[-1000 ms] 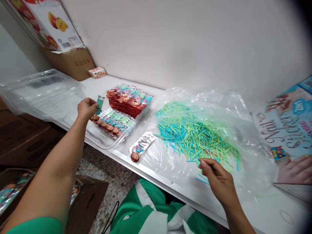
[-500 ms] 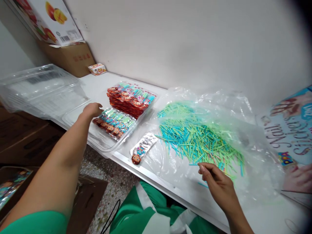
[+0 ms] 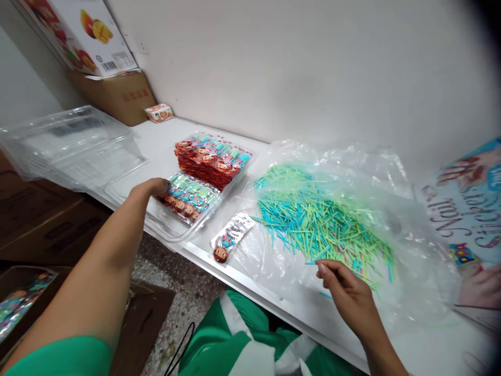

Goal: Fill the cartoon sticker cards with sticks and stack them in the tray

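My left hand point(image 3: 151, 187) reaches into a clear plastic tray point(image 3: 166, 232), fingers stretched out on the left end of a row of small doll-head packets point(image 3: 190, 196). Behind that row stands a stack of red packets point(image 3: 213, 159). One single packet point(image 3: 230, 237) lies on the white table in front of the tray. My right hand point(image 3: 346, 292) hovers at the near edge of a pile of thin blue and green sticks point(image 3: 324, 227) spread on a clear plastic bag point(image 3: 352, 162). Its fingertips are pinched together; whether a stick is between them I cannot make out.
A stack of clear trays point(image 3: 66, 141) sits at the left, with a cardboard box point(image 3: 113, 94), a fruit carton point(image 3: 82, 31) and a small box point(image 3: 158, 112) behind. A nail-sticker box point(image 3: 469, 203) stands at the right. A floor carton point(image 3: 23, 303) holds packets.
My left hand held a packet upright over the tray, laid it at the row's left end and now rests there with nothing in it. My right hand barely moved.
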`<control>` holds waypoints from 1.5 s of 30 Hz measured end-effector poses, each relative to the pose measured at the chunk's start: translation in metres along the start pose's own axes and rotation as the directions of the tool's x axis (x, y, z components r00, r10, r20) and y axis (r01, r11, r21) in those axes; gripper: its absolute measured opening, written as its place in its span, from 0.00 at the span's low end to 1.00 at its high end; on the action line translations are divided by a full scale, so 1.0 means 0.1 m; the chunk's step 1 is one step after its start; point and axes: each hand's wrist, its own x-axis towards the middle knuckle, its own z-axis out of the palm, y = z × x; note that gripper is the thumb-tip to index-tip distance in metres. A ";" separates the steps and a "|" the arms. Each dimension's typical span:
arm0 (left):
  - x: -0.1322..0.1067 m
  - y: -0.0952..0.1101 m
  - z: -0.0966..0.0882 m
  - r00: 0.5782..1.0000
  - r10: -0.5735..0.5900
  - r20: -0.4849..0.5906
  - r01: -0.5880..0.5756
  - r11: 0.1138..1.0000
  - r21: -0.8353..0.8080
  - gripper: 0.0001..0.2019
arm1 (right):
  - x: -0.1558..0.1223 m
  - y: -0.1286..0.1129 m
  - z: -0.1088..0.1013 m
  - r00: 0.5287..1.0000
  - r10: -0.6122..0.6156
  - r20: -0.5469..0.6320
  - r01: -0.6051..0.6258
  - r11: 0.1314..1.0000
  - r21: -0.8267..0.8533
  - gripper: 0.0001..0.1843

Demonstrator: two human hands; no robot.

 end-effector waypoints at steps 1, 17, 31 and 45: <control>0.01 0.02 -0.03 0.999 -0.032 0.004 0.032 0.999 0.038 0.17 | -0.01 0.01 -0.01 1.000 -0.001 -0.004 0.001 1.000 -0.005 0.13; -1.79 0.82 1.44 0.936 0.122 0.331 -0.255 0.882 0.396 0.19 | -0.11 -0.13 0.04 0.991 -0.121 0.055 0.123 0.992 -0.022 0.12; -1.51 0.73 1.42 0.992 0.016 0.128 -0.012 1.000 -0.028 0.18 | -0.28 0.15 -0.10 0.998 -0.059 -0.005 0.059 0.998 0.031 0.12; -2.72 1.81 1.91 0.541 0.172 0.823 0.694 0.461 -0.553 0.11 | -0.21 0.11 0.46 0.970 0.005 0.242 -0.123 0.871 0.476 0.11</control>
